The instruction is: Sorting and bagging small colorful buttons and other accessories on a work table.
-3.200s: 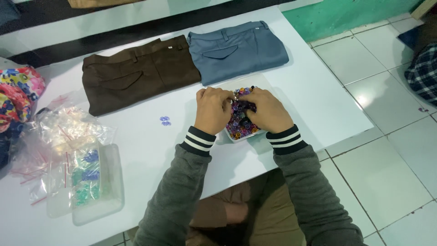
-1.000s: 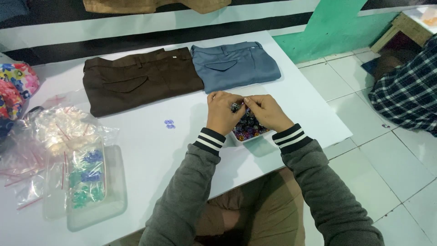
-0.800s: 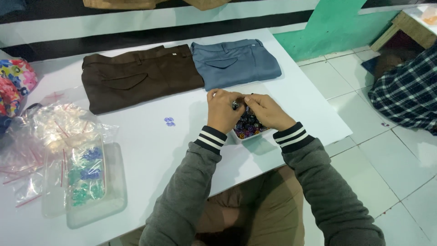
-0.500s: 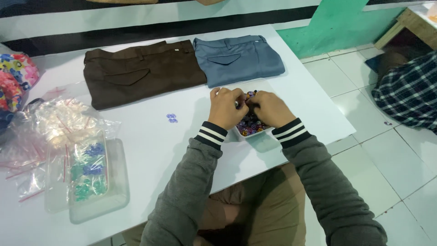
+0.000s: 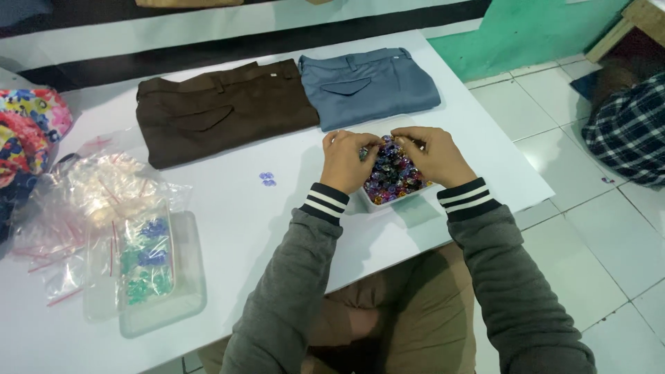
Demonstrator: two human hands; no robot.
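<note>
Resting over a small white tray of coloured beads near the bench front edge, the left hand and right hand are pinching beads together, fingertips nearly touching. Lying just behind are folded brown trousers and blue trousers, long axes running sideways, while a clear box and plastic bags are sitting well left.

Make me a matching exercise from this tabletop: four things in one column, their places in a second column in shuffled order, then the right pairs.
Things:
1. folded brown trousers
2. folded grey-blue trousers
3. small white dish of mixed-colour beads
4. clear plastic box with blue and green pieces

Places:
A. between the left hand and the right hand
B. far edge of the white table, right of the other folded pair
C. near left part of the table, beside crumpled clear bags
D. far side of the table, left of the other folded pair

Pairs: 1-D, 2-B, 3-A, 4-C
</note>
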